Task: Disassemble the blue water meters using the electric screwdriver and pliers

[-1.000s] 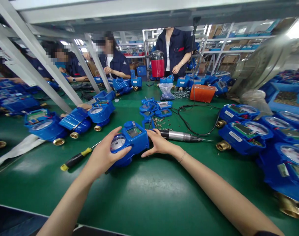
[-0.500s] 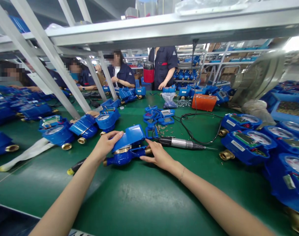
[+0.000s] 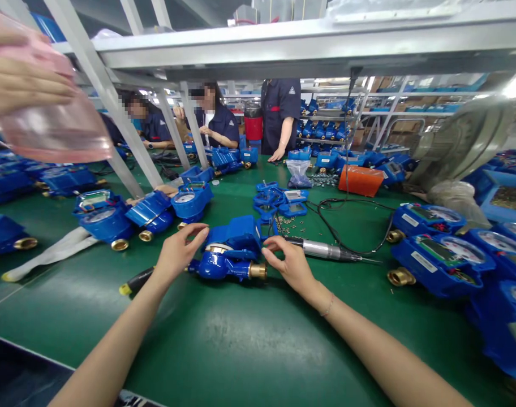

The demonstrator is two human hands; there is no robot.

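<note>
A blue water meter body [image 3: 224, 267] lies on the green bench mat with a brass threaded end [image 3: 258, 271] pointing right. Its hinged blue cover [image 3: 236, 233] stands raised above it. My left hand [image 3: 179, 251] hovers at the meter's left, fingers curled and open, close to the cover. My right hand [image 3: 289, 263] sits at its right, fingertips near the cover's corner, holding nothing. A black-and-yellow screwdriver handle [image 3: 136, 280] lies below my left wrist. A silver electric screwdriver [image 3: 321, 249] lies just past my right hand.
Several assembled blue meters [image 3: 440, 263] crowd the bench on both sides. A loose cluster of blue parts [image 3: 275, 200], a black cable [image 3: 347, 237] and an orange box [image 3: 360, 181] lie ahead. Another person's hand [image 3: 20, 73] holds a pink plastic bag [image 3: 50, 121] at upper left. Steel posts rise from the bench.
The meter went from dial-up to lying with its cover raised. My hands have let go and sit slightly apart from it. A pink bag in another person's hand has entered at upper left.
</note>
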